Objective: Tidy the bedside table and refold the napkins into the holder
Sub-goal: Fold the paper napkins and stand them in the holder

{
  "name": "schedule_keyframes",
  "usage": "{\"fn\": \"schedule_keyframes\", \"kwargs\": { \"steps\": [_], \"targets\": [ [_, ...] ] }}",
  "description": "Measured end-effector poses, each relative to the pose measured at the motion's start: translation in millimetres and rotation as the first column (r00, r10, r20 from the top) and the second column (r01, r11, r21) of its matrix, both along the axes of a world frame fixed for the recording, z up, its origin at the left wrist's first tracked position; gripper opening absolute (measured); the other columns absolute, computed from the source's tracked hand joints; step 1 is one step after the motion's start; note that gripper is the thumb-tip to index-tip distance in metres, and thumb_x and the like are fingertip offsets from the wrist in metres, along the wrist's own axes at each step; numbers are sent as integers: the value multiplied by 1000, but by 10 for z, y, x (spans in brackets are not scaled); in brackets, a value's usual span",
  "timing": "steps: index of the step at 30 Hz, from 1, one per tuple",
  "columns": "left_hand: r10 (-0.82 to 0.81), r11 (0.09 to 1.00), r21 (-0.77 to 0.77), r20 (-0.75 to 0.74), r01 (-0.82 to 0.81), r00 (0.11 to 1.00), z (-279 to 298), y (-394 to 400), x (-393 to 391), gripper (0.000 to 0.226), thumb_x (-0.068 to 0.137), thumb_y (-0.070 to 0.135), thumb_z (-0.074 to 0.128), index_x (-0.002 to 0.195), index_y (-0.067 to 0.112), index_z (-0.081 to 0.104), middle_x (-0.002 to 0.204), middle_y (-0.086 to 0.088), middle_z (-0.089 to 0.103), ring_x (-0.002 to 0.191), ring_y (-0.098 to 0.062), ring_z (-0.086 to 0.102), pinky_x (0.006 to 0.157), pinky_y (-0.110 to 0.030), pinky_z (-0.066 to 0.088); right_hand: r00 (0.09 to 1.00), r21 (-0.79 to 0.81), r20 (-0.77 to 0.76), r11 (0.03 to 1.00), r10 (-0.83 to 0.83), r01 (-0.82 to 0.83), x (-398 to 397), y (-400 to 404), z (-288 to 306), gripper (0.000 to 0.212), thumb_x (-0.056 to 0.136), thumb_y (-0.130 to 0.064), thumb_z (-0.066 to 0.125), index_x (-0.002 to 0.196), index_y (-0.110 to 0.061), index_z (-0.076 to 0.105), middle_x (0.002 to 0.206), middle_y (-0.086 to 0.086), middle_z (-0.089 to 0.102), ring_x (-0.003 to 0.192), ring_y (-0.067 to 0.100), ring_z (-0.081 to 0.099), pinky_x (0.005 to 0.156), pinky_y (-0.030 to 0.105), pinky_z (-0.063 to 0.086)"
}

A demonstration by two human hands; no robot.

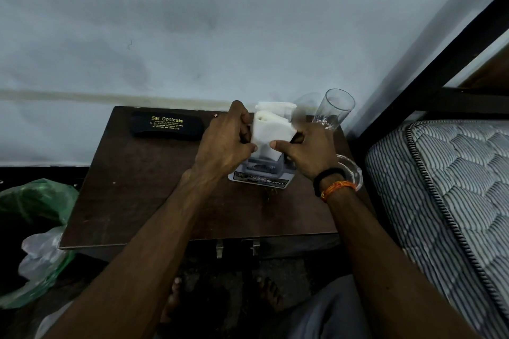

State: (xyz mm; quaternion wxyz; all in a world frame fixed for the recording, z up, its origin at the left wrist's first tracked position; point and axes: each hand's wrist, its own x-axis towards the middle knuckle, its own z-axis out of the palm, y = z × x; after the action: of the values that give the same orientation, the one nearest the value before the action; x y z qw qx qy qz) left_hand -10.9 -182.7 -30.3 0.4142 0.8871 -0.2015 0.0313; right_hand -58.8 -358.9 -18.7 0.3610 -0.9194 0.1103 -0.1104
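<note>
Upright — napkins point(271, 129) in holder point(261, 173)

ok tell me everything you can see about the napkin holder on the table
The napkin holder is a grey, plastic-looking stand on a pale rectangular base printed with "OPEL". It sits upright on the dark wooden bedside table, toward the back right, near a clear glass. White folded napkins stick up out of it. Both hands hide its upper part: the left hand and right hand pinch the front napkin.
</note>
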Motion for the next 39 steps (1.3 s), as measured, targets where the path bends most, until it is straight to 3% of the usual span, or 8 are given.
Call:
{"fn": "schedule_keyframes", "kwargs": {
  "steps": [6,15,19,25,28,31,36,39],
  "targets": [
    [-6,998,-64,34,8,999,15,-17,-7,54,64,16,86,102,15,48,81,6,61,65,-3,53,59,-23,43,999,17,33,999,29,-29,-5,4,29,36,72,-33,84,105,-19,76,88,2,77,78,15,71,76,35,59],
    [2,999,-54,10,-2,1000,0,-26,-25,49,68,15,85,102,12,50,81,3,64,70,-13,58,64,-38,54,1000,-32,-26,999,17,-18,4,27,36,39,73,-26,84,109,-15,75,94,7,77,83,17,70,78,32,58],
    [-8,997,-83,-12,7,1000,38,26,-32,50,67,19,86,102,12,50,84,6,62,67,-2,53,59,-21,44,997,53,-72,998,41,-37,-39,-13,53,38,62,-11,75,99,-20,75,83,3,76,74,20,71,70,37,60],
    [66,992,-107,-69,-74,995,48,174,-64,26,75,11,73,96,11,56,92,0,60,75,-9,51,63,-23,42,982,115,-56,975,-182,187,-54,-26,100,19,72,-5,67,74,-23,68,66,-14,64,66,2,60,59,8,44],
    [179,972,-125,-146,-197,973,-26,259,-114,22,79,13,73,94,12,58,94,-2,60,82,-13,55,68,-26,48,961,72,-71,960,-266,271,-89,-41,59,8,69,-13,65,72,-21,67,74,-9,68,80,14,65,74,27,53],
    [198,962,-131,-280,-241,939,-64,310,-182,24,83,20,74,99,12,58,93,2,60,83,-9,56,65,-17,44,938,79,-165,943,-306,322,-142,-59,31,16,68,-20,72,80,-20,63,87,-4,68,90,21,63,82,37,54],
    [181,974,-62,-353,-216,918,-76,351,-259,25,86,27,73,102,15,57,92,6,58,79,-1,53,59,-14,37,893,160,-369,929,-256,332,-245,-47,9,35,63,-36,81,84,-17,60,88,4,68,84,28,66,72,45,59],
    [176,979,-21,-413,-202,893,-104,370,-273,26,85,33,74,98,18,58,91,7,59,85,-9,59,67,-28,54,875,241,-453,921,-172,306,-303,-43,52,30,72,-28,84,81,-13,60,86,9,67,74,27,66,60,37,61]
  ]
}}
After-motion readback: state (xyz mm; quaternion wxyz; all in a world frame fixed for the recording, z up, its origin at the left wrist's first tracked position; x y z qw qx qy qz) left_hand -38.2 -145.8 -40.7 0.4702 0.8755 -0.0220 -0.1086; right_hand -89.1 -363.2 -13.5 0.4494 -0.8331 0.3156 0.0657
